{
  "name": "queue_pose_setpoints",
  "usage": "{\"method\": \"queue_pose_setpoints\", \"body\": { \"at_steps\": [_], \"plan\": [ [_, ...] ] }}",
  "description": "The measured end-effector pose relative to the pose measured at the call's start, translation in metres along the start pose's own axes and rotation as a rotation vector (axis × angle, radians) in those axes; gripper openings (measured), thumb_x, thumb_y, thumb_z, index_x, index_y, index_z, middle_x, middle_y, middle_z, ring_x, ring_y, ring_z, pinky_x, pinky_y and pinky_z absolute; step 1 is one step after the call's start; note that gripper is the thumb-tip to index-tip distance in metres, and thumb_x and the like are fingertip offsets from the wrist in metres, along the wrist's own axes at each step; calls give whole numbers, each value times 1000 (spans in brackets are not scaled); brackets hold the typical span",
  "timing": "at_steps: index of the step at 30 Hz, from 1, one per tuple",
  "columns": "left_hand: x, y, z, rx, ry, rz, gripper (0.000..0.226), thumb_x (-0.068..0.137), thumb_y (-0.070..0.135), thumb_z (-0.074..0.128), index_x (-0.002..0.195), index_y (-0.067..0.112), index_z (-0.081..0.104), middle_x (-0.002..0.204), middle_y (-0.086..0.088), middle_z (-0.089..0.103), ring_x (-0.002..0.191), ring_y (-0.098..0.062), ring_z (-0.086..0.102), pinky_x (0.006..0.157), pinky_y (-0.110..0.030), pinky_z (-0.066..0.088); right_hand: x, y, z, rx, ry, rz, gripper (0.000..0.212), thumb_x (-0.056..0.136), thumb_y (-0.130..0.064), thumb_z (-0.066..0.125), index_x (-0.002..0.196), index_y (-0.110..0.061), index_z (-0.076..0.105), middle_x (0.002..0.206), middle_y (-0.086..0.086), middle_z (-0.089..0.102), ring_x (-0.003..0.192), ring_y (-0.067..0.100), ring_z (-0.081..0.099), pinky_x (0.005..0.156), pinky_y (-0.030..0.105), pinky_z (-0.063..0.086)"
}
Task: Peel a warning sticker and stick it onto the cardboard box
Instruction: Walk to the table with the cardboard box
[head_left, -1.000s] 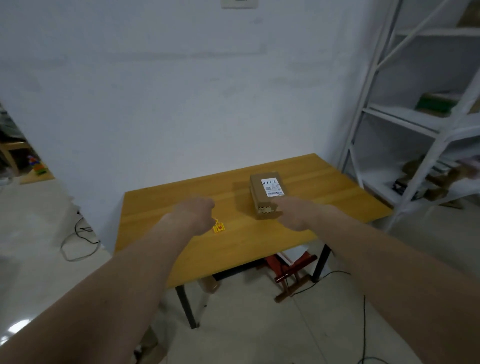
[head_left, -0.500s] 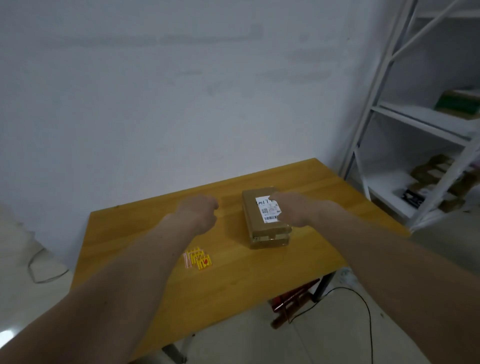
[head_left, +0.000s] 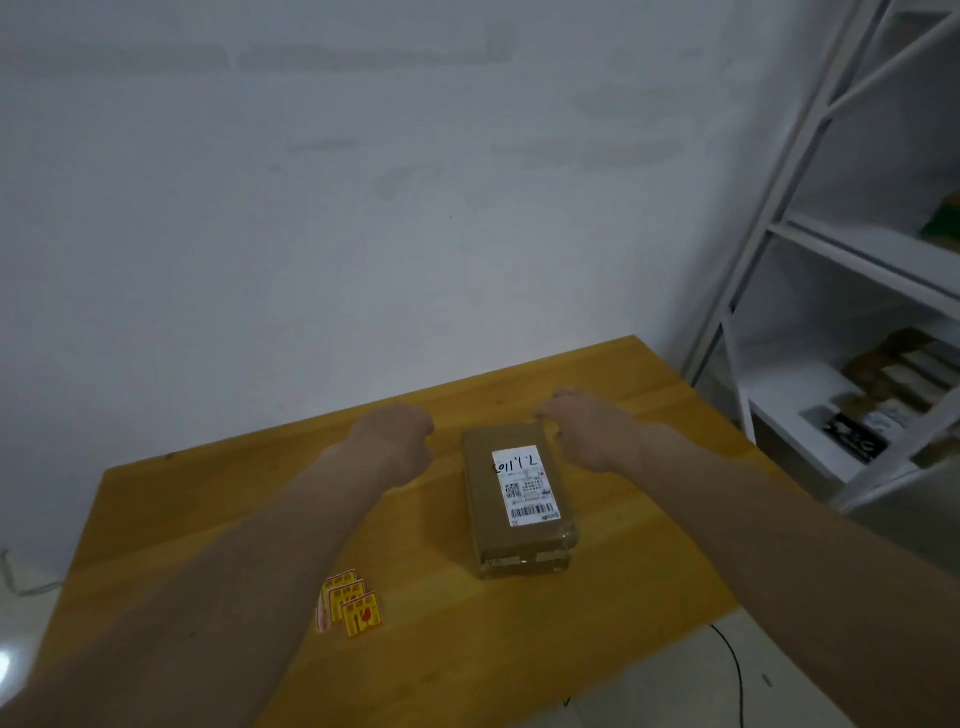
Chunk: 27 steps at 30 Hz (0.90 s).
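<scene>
A brown cardboard box with a white shipping label lies on the wooden table, its long side running away from me. A small stack of yellow warning stickers with red symbols lies near the front left, beside my left forearm. My left hand hovers left of the box's far end, fingers curled in a loose fist, holding nothing. My right hand is at the box's far right corner, fingers bent down; whether it touches the box is unclear.
A white wall stands right behind the table. A white metal shelf rack with boxes on its lower shelves stands to the right. A black cable runs over the floor below the table's front right edge.
The view has come closer to the table and tilted down. Both hands have moved forward over the table, past the stickers, to either side of the box's far end.
</scene>
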<state>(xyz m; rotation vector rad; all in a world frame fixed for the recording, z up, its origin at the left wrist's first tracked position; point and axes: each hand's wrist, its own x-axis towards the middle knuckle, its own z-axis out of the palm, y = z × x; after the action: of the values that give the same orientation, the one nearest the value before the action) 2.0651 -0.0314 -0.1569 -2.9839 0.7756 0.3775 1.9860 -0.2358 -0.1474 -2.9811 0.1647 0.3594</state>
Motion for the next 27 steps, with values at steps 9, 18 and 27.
{"method": "queue_pose_setpoints", "body": {
  "at_steps": [9,18,27],
  "plan": [
    [55,53,17,-191,-20,-119,49,95,25,47,142,24,34,151,-2,35,136,-24,35,108,-36,33,57,67,-12,-42,-84,-183,53,98,-21,44,148,-17,28,156,9,27,143,28,27,112,41,30],
    [76,85,71,-139,72,-350,63,88,-4,42,145,21,27,143,-8,43,129,-28,42,98,-38,41,87,111,57,-53,-30,-222,58,91,0,41,145,-17,30,143,11,45,127,31,45,96,41,44],
    [86,51,186,-176,168,-457,67,88,-10,38,144,26,30,146,-6,41,129,-28,43,97,-42,44,116,115,158,-158,39,-56,35,88,-2,44,122,-6,48,128,13,54,119,33,52,82,37,43]
  ]
}}
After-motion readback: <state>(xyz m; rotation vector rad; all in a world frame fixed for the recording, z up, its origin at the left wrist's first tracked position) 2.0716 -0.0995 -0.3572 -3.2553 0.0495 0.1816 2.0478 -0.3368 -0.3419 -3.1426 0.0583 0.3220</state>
